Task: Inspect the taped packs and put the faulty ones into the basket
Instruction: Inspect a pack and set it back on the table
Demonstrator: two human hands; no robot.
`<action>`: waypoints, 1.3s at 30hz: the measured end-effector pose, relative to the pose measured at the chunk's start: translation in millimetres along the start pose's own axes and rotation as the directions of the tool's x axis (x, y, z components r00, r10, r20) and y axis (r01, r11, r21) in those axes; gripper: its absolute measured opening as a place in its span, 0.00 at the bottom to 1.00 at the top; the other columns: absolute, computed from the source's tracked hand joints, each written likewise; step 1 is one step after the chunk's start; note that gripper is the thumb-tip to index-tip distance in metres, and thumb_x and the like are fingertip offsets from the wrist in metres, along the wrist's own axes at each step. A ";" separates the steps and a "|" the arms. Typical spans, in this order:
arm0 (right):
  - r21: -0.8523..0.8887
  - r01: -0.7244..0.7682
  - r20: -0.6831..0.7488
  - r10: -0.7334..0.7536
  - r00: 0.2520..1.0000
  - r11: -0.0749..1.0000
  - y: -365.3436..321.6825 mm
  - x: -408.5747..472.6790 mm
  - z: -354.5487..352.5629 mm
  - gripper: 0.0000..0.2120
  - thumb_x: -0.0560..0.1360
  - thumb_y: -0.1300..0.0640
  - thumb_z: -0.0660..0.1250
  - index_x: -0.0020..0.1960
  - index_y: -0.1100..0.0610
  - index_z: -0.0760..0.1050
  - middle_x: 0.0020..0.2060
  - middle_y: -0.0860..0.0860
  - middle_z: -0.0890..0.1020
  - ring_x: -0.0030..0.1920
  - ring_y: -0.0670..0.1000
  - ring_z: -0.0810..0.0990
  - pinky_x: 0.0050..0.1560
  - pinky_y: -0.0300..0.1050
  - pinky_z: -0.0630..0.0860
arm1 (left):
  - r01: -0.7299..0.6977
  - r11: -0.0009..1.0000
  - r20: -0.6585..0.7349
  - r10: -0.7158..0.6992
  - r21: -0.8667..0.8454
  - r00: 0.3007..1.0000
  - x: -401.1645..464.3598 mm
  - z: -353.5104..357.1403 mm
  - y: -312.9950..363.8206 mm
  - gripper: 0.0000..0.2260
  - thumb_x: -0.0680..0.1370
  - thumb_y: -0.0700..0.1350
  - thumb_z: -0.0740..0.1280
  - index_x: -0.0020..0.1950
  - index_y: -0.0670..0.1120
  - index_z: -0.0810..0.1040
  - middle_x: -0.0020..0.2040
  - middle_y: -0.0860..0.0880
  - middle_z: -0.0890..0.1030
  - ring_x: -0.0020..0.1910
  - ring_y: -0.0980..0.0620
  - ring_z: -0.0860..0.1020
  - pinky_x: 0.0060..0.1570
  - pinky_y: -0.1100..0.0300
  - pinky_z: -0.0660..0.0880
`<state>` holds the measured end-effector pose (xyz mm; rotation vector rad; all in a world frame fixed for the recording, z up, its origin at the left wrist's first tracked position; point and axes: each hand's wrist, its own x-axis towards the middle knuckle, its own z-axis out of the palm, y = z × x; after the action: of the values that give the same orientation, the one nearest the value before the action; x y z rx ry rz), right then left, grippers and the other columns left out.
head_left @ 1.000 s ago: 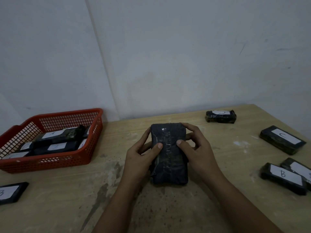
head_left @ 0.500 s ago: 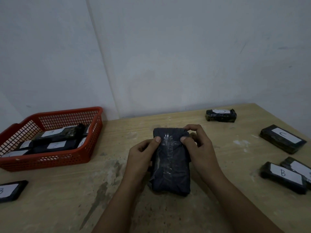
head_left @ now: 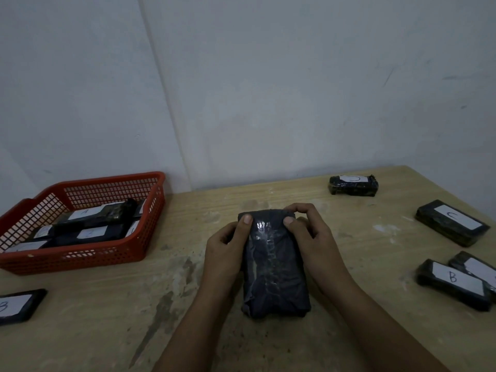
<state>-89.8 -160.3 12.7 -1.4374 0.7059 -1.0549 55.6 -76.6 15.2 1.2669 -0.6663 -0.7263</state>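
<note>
Both hands are being kept on a dark taped pack (head_left: 273,267) at the table's near centre: the left hand (head_left: 224,253) is gripping its left edge, thumb on the far corner, and the right hand (head_left: 314,245) is gripping its right edge, fingers curled over the far end. Open wooden table (head_left: 349,331) is being left around it. A red basket (head_left: 88,253) with labelled packs inside is sitting far left. Other labelled packs (head_left: 452,225) are lying along the right edge, one (head_left: 18,304) at the left edge.
</note>
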 end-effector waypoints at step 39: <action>-0.260 0.269 0.164 -0.232 0.959 0.927 15.4 -5.3 1.0 0.31 0.78 0.44 0.76 0.77 0.32 0.69 0.66 0.42 0.77 0.66 0.44 0.80 0.65 0.41 0.79 | -0.034 0.989 0.064 0.025 0.147 0.998 8.7 -5.0 -13.3 0.40 0.70 0.73 0.76 0.75 0.52 0.79 0.67 0.51 0.85 0.64 0.51 0.85 0.58 0.53 0.85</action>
<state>-88.8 -157.6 -3.4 -1.8642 0.6039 -1.0737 63.3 -82.4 1.6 1.3712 -0.7999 -0.7046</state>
